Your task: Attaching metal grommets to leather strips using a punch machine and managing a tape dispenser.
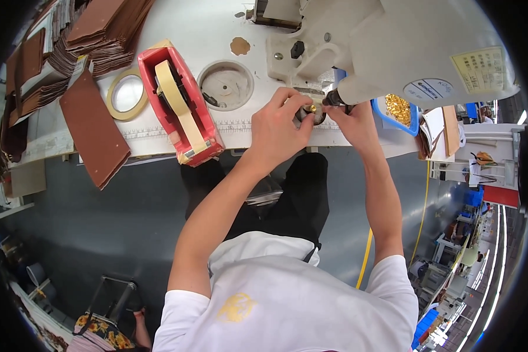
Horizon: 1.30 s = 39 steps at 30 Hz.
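My left hand (pixel 280 128) curls its thumb and fingers around a small round metal part at the foot of the machine. A gold-coloured metal piece (pixel 311 109) shows between its fingertips; exactly what they grip is partly hidden. Close on its right, my right hand (pixel 356 122) has its fingers bent together beside the dark tip (pixel 333 98) of the machine head. Whatever those fingers hold is hidden or too small to name. Above both hands stands the large off-white machine (pixel 369 35), its base on the white worktable (pixel 188 17).
A blue tray (pixel 415 126) of small gold-coloured metal pieces (pixel 398 107) stands right of my right hand. Leftward are a red tape dispenser (pixel 202 111), a tape roll (pixel 111 101) and stacked brown panels (pixel 97 44). One brown panel (pixel 94 126) overhangs the table edge.
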### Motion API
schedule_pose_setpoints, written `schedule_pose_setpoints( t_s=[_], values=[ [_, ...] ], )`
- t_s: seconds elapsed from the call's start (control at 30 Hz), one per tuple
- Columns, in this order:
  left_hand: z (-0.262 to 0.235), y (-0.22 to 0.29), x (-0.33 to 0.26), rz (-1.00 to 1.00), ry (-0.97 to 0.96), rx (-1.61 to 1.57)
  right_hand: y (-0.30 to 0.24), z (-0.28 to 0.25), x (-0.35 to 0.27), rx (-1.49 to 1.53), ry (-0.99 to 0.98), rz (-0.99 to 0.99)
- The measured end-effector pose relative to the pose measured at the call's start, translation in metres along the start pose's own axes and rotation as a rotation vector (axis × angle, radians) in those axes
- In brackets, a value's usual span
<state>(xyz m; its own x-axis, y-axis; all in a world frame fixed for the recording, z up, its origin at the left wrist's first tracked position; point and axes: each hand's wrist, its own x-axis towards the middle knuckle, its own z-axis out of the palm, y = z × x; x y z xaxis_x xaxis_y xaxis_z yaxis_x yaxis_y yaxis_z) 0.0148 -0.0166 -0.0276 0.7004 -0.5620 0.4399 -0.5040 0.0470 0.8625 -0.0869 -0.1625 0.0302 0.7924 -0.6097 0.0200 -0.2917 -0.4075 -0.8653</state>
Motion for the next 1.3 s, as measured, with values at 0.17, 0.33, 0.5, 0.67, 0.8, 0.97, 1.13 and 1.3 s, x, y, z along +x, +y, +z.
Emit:
schedule_pose_setpoints(
  t_s=[0.17, 0.33, 0.5, 0.67, 0.8, 0.97, 1.13, 1.3],
  values=[
    [0.0, 0.003, 0.001, -0.003, 0.033, -0.025, -0.003, -0.002, -0.009, -0.031, 0.013, 0.102],
    [0.001, 0.006, 0.005, 0.01, 0.011, 0.079, 0.001, 0.004, -0.02, 0.047, 0.049, 0.119],
    [0.002, 0.012, 0.01, 0.084, -0.001, 0.182, 0.014, -0.004, -0.03, 0.095, 0.033, 0.12],
    [0.002, 0.028, 0.013, 0.062, -0.121, 0.34, 0.037, -0.01, -0.04, 0.215, 0.051, 0.186],
    [-0.003, 0.033, 0.021, -0.019, -0.212, 0.405, 0.046, -0.008, -0.04, 0.335, 0.065, 0.226],
    [-0.003, 0.045, 0.028, -0.068, -0.277, 0.381, 0.047, -0.007, -0.041, 0.304, 0.065, 0.125],
    [-0.001, 0.053, 0.03, -0.044, -0.279, 0.461, 0.045, -0.01, -0.043, 0.3, 0.069, 0.142],
    [-0.004, 0.043, 0.027, -0.153, -0.256, 0.331, 0.05, -0.003, -0.044, 0.322, 0.118, 0.114]
  ],
)
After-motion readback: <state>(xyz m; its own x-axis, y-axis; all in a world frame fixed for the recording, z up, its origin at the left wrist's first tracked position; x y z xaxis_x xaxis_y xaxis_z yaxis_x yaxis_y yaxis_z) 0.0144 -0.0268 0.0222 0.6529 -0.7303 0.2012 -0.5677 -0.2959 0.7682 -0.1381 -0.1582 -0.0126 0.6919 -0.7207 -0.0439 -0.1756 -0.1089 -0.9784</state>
